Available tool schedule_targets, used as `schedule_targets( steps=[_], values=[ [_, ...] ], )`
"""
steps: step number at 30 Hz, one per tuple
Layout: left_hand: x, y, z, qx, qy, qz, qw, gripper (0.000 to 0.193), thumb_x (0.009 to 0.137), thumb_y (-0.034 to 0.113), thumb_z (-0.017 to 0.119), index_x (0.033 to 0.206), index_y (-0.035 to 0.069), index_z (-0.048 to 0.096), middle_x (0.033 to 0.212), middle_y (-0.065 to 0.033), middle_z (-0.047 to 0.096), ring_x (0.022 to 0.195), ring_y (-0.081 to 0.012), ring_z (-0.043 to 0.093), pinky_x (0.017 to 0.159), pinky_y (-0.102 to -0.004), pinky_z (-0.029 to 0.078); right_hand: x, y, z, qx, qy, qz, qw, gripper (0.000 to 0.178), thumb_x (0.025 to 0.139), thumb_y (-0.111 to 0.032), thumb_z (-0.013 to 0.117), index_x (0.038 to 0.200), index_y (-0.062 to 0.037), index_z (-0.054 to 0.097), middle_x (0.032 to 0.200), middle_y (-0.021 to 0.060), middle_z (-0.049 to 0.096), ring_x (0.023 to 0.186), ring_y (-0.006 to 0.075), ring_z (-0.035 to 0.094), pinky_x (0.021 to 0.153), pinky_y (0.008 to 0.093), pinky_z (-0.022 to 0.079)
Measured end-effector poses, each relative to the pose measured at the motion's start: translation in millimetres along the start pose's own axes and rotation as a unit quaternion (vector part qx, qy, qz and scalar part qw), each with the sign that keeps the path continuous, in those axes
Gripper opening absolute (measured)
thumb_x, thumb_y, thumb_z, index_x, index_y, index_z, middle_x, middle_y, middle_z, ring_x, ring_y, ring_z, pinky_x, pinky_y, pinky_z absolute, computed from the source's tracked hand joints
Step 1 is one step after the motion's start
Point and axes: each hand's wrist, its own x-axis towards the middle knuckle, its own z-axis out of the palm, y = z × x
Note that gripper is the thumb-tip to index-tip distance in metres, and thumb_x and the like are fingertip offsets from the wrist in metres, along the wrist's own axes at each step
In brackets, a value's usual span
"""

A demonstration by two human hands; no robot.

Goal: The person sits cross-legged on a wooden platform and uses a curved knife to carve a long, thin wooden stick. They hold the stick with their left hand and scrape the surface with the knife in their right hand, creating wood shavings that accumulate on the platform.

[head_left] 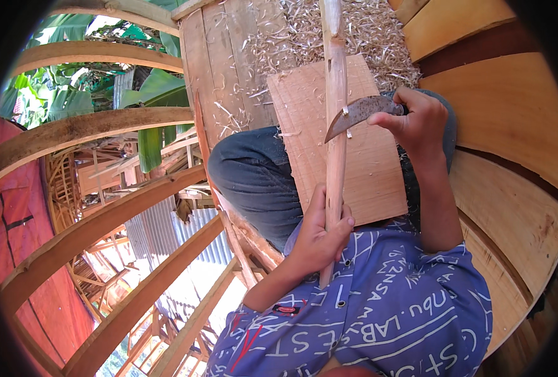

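A long pale wooden stick runs from my chest out past a flat board that lies across my lap. Near the stick's close end, my left hand is wrapped round it. My right hand grips a curved knife with a dark, stained blade, the thumb stretched along the blade's base. The blade crosses the stick above the board, its tip just left of the stick. A small pale shaving clings to the blade. The knife's handle is mostly hidden in my fist.
Wood shavings heap on the plank floor beyond the board. To the left stand wooden slats with gaps between them, plants and corrugated metal sheets outside. Broad planks form the wall on my right. My bent knee is left of the board.
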Motion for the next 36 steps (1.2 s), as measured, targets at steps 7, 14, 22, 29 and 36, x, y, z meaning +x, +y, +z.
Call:
schedule_targets(
  steps=[7,14,22,29,36],
  values=[
    [-9.9,-9.4,-6.0,0.009,-0.044,-0.031,0.999,0.033,0.092,0.008,0.053,0.115,0.006,0.029,0.073,-0.0017,0.046,0.041,-0.0042,0.043,0.036,-0.0176,0.036,11.8,27.3,13.9,-0.017,-0.02,0.17,0.985,0.079,0.07,-0.081,0.052,0.057,-0.0037,0.056,0.047,0.0082,0.05,0.046,0.0265,0.052,0.047,0.0383,0.041],
    [0.6,-3.2,-12.0,-0.025,0.007,-0.009,1.0,0.025,0.09,0.009,0.054,0.103,0.011,0.032,0.059,-0.0015,0.042,0.034,-0.0069,0.037,0.031,-0.0198,0.03,15.2,52.7,-6.4,0.067,-0.051,0.264,0.961,0.075,0.08,-0.074,0.05,0.065,-0.0011,0.061,0.051,0.0124,0.053,0.052,0.0316,0.054,0.052,0.0402,0.042],
    [11.4,10.3,-13.9,-0.096,-0.018,-0.012,0.995,0.027,0.088,0.01,0.056,0.103,0.012,0.033,0.058,-0.0022,0.041,0.031,-0.0078,0.034,0.029,-0.0207,0.028,-19.9,-32.8,-8.6,0.051,-0.152,0.066,0.985,0.073,0.072,-0.075,0.055,0.055,-0.0042,0.055,0.049,0.0122,0.051,0.048,0.0305,0.057,0.045,0.0379,0.042],
    [-1.7,6.8,-16.0,0.088,0.069,0.013,0.994,0.035,0.09,0.005,0.054,0.116,0.005,0.031,0.074,-0.0012,0.048,0.042,-0.0058,0.042,0.036,-0.0186,0.035,-11.8,-25.0,1.9,0.017,-0.084,0.001,0.996,0.075,0.063,-0.081,0.057,0.051,-0.0067,0.052,0.045,0.0088,0.048,0.042,0.0254,0.054,0.041,0.0335,0.039],
    [-8.7,5.1,-7.9,0.131,0.074,0.018,0.988,0.033,0.089,0.007,0.057,0.113,0.005,0.034,0.079,-0.0013,0.048,0.058,-0.004,0.046,0.047,-0.0198,0.039,0.7,-14.8,-0.7,0.0,-0.031,-0.009,0.999,0.076,0.059,-0.083,0.057,0.05,-0.0079,0.05,0.044,0.0054,0.046,0.04,0.0228,0.051,0.04,0.0315,0.037]
  ],
)
